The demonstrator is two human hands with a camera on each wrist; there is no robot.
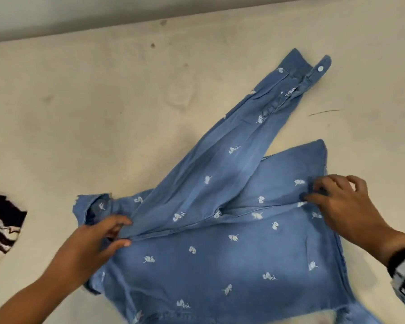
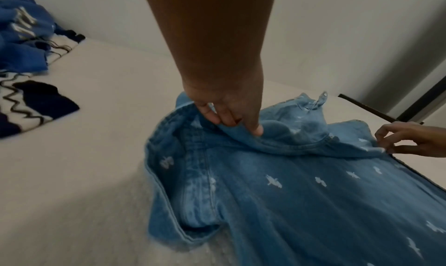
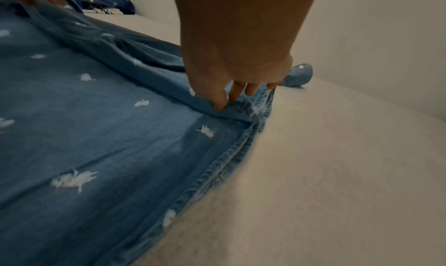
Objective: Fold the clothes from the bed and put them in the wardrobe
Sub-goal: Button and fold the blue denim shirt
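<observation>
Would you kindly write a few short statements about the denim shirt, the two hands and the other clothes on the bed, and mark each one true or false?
1. Both hands grip the blue denim shirt with small white prints. True: the left hand pinches the fold near the collar, and the right hand pinches the opposite end.
2. The shirt's long sleeve is tucked under the body. False: it lies stretched out diagonally on the cream mattress, cuff farthest away.
3. A dark and white zigzag knit garment lies left of the shirt. True.
4. The shirt is already in the wardrobe. False: it lies on the mattress.
</observation>
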